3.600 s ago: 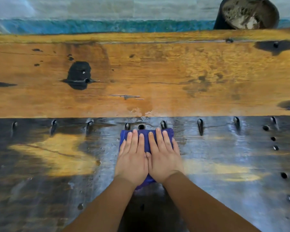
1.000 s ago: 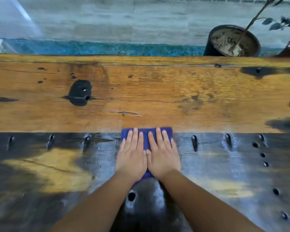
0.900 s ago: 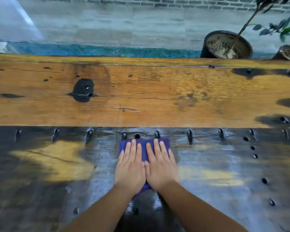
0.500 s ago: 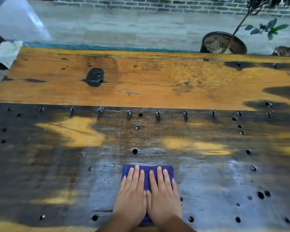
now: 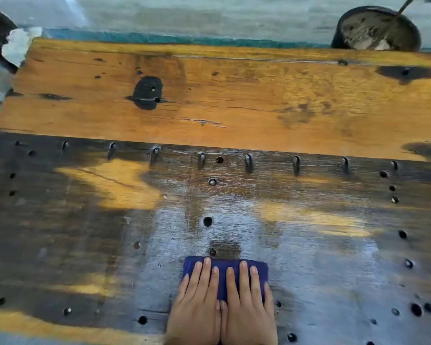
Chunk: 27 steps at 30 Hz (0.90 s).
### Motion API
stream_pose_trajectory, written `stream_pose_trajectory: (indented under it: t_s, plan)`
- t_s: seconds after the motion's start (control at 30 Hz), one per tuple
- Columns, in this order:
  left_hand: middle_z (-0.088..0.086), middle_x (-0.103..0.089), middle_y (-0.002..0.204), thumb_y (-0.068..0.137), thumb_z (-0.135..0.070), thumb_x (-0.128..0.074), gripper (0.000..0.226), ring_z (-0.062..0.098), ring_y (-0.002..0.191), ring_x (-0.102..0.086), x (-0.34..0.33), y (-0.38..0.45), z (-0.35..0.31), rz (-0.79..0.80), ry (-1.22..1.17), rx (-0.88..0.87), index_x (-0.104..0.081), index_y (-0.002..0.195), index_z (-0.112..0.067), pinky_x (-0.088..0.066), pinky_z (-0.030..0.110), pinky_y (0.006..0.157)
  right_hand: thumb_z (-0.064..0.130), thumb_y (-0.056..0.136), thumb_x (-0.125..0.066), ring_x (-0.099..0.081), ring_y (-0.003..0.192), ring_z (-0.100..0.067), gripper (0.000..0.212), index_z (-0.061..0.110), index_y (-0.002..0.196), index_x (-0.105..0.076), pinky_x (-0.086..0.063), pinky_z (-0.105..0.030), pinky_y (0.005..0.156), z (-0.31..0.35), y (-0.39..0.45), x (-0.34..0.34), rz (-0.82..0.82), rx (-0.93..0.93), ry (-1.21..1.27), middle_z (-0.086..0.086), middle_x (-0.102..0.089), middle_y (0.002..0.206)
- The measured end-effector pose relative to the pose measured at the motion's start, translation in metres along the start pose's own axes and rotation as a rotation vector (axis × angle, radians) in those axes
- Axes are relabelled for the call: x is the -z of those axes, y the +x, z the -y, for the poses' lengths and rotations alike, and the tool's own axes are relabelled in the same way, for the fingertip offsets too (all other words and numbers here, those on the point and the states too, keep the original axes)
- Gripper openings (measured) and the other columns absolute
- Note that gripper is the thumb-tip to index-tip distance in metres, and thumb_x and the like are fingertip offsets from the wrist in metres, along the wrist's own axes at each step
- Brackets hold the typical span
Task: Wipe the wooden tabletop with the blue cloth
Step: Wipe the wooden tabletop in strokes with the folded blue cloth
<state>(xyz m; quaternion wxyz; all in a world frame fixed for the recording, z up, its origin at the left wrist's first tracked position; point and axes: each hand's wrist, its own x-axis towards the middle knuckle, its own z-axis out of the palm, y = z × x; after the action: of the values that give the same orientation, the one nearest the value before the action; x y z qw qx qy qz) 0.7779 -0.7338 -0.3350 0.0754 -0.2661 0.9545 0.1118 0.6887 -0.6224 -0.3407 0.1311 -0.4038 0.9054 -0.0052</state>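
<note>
Wooden desk (image 5: 234, 108) fills almost the whole view, and it has two parts: a far plank of orange-brown wood and a near plank that is dark and has many small holes. The near plank shines with a pale wet film around the middle, so this part seems already wiped, while the orange plank looks dry and probably is not reached yet. Behind the far edge, on the ground at the right, stands a dark plant pot (image 5: 376, 28) with soil, well apart from the work.

Next in size are the two hands, which lie at the near edge of the desk. The left hand (image 5: 197, 302) and the right hand (image 5: 246, 305) are flat, palms down, side by side and touching along the thumbs. They are open and pressed on the blue cloth (image 5: 224, 270), not closed around it. This gives wide, even pressure, which suits long strokes.

The blue cloth is folded to a thick pad under the fingers, so only its far edge and a strip between the hands show. Just beyond it lies a small dark hole (image 5: 212, 252).
</note>
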Motion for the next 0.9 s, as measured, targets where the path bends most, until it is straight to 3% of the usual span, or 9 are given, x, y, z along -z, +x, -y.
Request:
stream_pose_trajectory:
  t_s: [0.1,0.27,0.47,0.6,0.7,0.73,0.77,0.83,0.9]
  plan:
    - [0.01,-0.028,0.156,0.078,-0.041,-0.044,0.067,0.021,0.148,-0.004,-0.004,-0.001,0.0,-0.021,0.014,-0.016,-0.04,0.138,-0.01,-0.015,0.038,0.111,0.051,0.098,-0.023,-0.039,0.133,-0.031,0.058,0.018,0.142,-0.043,-0.033,-0.049,0.098,-0.002,-0.003,-0.008,-0.041,0.016,-0.044,-0.015,-0.047,0.144]
    - [0.009,-0.027,0.157,0.078,-0.04,-0.045,0.067,0.024,0.146,-0.014,-0.006,-0.002,0.0,-0.049,0.028,-0.017,-0.041,0.138,-0.01,-0.018,0.038,0.11,0.05,0.098,-0.024,-0.038,0.133,-0.031,0.057,0.018,0.142,-0.043,-0.033,-0.049,0.098,-0.002,-0.002,-0.013,-0.07,0.02,-0.07,-0.015,-0.045,0.146]
    - [0.01,-0.03,0.154,0.081,-0.04,-0.042,0.066,0.021,0.148,-0.007,-0.008,-0.002,0.0,-0.042,-0.003,-0.013,-0.04,0.139,-0.009,-0.019,0.038,0.11,0.05,0.099,-0.021,-0.039,0.132,-0.03,0.056,0.019,0.14,-0.044,-0.034,-0.049,0.097,0.001,0.0,-0.006,-0.024,0.006,-0.028,-0.014,-0.049,0.143]
    - [0.009,-0.016,0.157,0.083,-0.039,-0.04,0.068,0.022,0.148,-0.005,-0.006,-0.001,0.0,-0.039,-0.045,-0.019,-0.034,0.143,-0.008,-0.019,0.039,0.111,0.05,0.1,-0.017,-0.047,0.131,-0.03,0.056,0.019,0.139,-0.044,-0.033,-0.047,0.099,0.003,0.003,0.007,0.072,-0.026,0.04,-0.013,-0.048,0.144]
    - [0.008,-0.017,0.158,0.082,-0.039,-0.04,0.08,0.022,0.148,-0.006,-0.002,0.0,-0.004,-0.004,-0.083,-0.006,-0.016,0.152,-0.009,-0.016,0.04,0.111,0.053,0.1,-0.011,-0.024,0.144,-0.023,0.061,0.02,0.142,-0.04,-0.02,-0.042,0.108,0.005,0.005,0.015,0.103,-0.053,0.072,-0.009,-0.042,0.15]
    - [0.009,-0.022,0.158,0.082,-0.038,-0.04,0.079,0.023,0.147,-0.009,0.003,-0.002,-0.004,0.018,-0.089,0.003,-0.019,0.151,-0.007,-0.016,0.041,0.111,0.052,0.099,-0.009,-0.016,0.146,-0.02,0.064,0.019,0.143,-0.042,-0.014,-0.041,0.11,0.009,0.002,0.017,0.093,-0.076,0.064,-0.008,-0.039,0.151]
    - [0.01,-0.029,0.156,0.082,-0.037,-0.04,0.075,0.024,0.146,-0.016,0.008,0.002,-0.008,0.037,-0.089,0.008,-0.028,0.149,-0.005,-0.017,0.042,0.111,0.051,0.099,-0.008,-0.017,0.145,-0.02,0.066,0.018,0.142,-0.047,-0.013,-0.04,0.11,0.007,0.003,0.021,0.117,-0.087,0.064,-0.008,-0.04,0.15]
    - [0.012,-0.036,0.151,0.084,-0.037,-0.042,0.066,0.026,0.141,-0.03,0.011,-0.006,-0.002,0.092,-0.11,0.004,-0.045,0.142,-0.006,-0.019,0.043,0.108,0.048,0.099,-0.017,-0.037,0.139,-0.027,0.062,0.017,0.137,-0.055,-0.02,-0.041,0.107,0.019,-0.001,0.026,0.156,-0.069,0.013,-0.009,-0.044,0.147]
    - [0.011,-0.035,0.151,0.085,-0.038,-0.043,0.063,0.026,0.139,-0.033,0.016,-0.008,-0.004,0.127,-0.116,-0.011,-0.047,0.141,-0.009,-0.018,0.045,0.108,0.048,0.093,-0.03,-0.049,0.13,-0.032,0.06,0.015,0.135,-0.057,-0.034,-0.048,0.104,0.019,-0.002,0.03,0.189,-0.089,-0.025,-0.012,-0.047,0.145]
